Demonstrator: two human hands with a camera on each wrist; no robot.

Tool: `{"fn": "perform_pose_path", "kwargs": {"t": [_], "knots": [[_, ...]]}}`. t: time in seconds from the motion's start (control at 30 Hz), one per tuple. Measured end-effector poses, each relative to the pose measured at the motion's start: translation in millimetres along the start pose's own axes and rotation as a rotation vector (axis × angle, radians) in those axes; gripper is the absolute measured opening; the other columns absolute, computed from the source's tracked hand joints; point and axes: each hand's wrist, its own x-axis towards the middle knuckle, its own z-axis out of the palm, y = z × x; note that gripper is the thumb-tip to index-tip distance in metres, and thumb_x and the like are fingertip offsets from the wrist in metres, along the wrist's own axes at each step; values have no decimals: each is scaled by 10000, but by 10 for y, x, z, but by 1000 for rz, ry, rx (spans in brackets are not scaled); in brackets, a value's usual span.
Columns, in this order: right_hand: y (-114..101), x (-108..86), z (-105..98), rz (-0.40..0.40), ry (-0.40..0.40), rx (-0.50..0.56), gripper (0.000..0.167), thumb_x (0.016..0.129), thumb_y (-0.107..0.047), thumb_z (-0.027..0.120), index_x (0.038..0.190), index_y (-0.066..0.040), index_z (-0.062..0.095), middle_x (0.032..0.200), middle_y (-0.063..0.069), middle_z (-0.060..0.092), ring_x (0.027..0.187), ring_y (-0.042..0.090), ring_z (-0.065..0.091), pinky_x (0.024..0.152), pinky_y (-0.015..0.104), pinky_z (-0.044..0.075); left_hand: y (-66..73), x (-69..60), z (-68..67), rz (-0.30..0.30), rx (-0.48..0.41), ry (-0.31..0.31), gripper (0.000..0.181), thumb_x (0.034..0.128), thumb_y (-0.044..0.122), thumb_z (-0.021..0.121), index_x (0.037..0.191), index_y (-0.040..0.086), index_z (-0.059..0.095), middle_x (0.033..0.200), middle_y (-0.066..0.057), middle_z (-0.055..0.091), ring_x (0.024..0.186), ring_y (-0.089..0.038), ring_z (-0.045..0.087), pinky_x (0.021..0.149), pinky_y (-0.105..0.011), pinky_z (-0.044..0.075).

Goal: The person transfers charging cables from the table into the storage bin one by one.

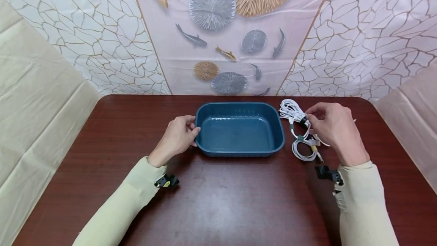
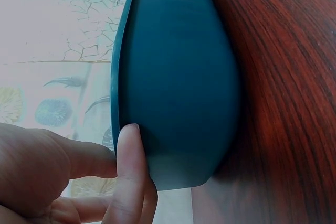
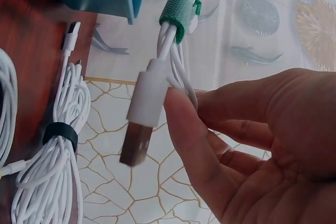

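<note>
An empty blue tray (image 1: 235, 154) stands at the table's back middle. My left hand (image 1: 178, 135) grips its left rim between thumb and fingers; the left wrist view shows the same hold on the tray's wall (image 2: 178, 77). Right of the tray, my right hand (image 1: 332, 130) pinches a white cable bundle (image 3: 181, 72) with a green strap (image 3: 175, 15) and a USB plug (image 3: 143, 109) hanging down. Beside it lies another white bundle (image 1: 290, 109) with a dark strap, and nearer the front a coiled white cable (image 1: 297, 155) with a yellow tie.
The dark red-brown table (image 1: 218, 200) carries the tray and cables at its back. Patterned cloth (image 1: 119, 48) hangs behind the table's back edge, and pale cloth walls (image 1: 41, 86) stand at both sides.
</note>
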Motion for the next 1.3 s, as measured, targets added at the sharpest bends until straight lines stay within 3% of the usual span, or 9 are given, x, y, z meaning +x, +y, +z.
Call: {"fn": "perform_pose_path", "kwargs": {"t": [0.33, 0.57, 0.8, 1.0, 1.3], "knots": [[-77, 42, -2, 14, -19, -8, 212, 987, -166, 597, 1075, -47, 749, 667, 45, 734, 574, 118, 691, 613, 266, 486, 4, -3, -2, 8, 3, 1, 419, 1001, 77, 632, 1392, -51, 557, 950, -162, 624, 550, -105, 663, 581, -295, 639], [-138, 100, 4, -1, -19, 24, 222, 987, -179, 604, 1085, -45, 751, 710, 84, 754, 567, 125, 720, 581, 149, 448, -4, -5, -9, 21, -4, 10, 410, 996, 64, 633, 1380, -63, 564, 950, -172, 621, 553, -105, 659, 569, -276, 633], [-114, 153, -20, -9, -24, 21, 216, 987, -179, 613, 1086, -49, 754, 738, 93, 767, 585, 72, 696, 616, 193, 461, -17, -7, -2, 19, 0, 9, 416, 997, 59, 629, 1385, -70, 555, 948, -173, 616, 563, -111, 661, 573, -270, 633], [-157, 154, -43, 17, -47, 47, 230, 998, -193, 594, 1109, -57, 742, 735, 93, 765, 634, 162, 745, 609, 164, 447, -10, 0, 5, 19, -3, 12, 405, 996, 63, 629, 1372, -72, 563, 953, -174, 618, 558, -105, 660, 573, -284, 636], [-222, 193, 14, 12, -56, 70, 241, 1001, -215, 600, 1112, -57, 746, 824, 146, 768, 596, 120, 737, 604, 98, 454, -7, 8, 5, 1, -10, 3, 406, 997, 69, 633, 1375, -63, 566, 961, -172, 625, 567, -109, 666, 602, -334, 652]]}}
